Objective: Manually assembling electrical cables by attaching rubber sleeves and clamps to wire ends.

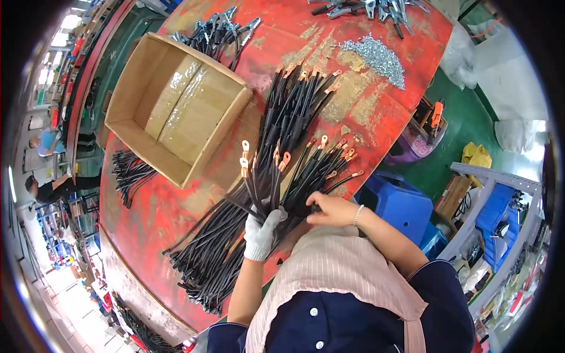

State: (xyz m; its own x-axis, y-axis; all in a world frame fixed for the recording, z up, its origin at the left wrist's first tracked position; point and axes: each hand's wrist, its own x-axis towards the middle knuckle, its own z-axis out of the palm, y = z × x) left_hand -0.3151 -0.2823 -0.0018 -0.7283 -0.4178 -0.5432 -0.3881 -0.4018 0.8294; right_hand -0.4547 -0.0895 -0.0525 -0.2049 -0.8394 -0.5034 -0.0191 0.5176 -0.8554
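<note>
My left hand (259, 235), in a white glove, is closed around several black cables (253, 187) whose copper ring lugs point up and away from me. My bare right hand (334, 210) is to its right, fingers curled in a pinch. A small dark piece shows at its fingertips; I cannot make out what it is. Beyond my hands lies a bundle of black cables (288, 115) with copper lugs at the far ends. Another lugged bunch (315, 167) rests just past my right hand. Long black cables (215, 259) spread over the table left of my gloved hand.
An open cardboard box (188, 109) stands on the red worn table (147, 215). Farther back are metal clamps (218, 29), more clamps (376, 7) and a pile of small silvery parts (376, 56). A blue stool (394, 203) is at the right. Two people are far left.
</note>
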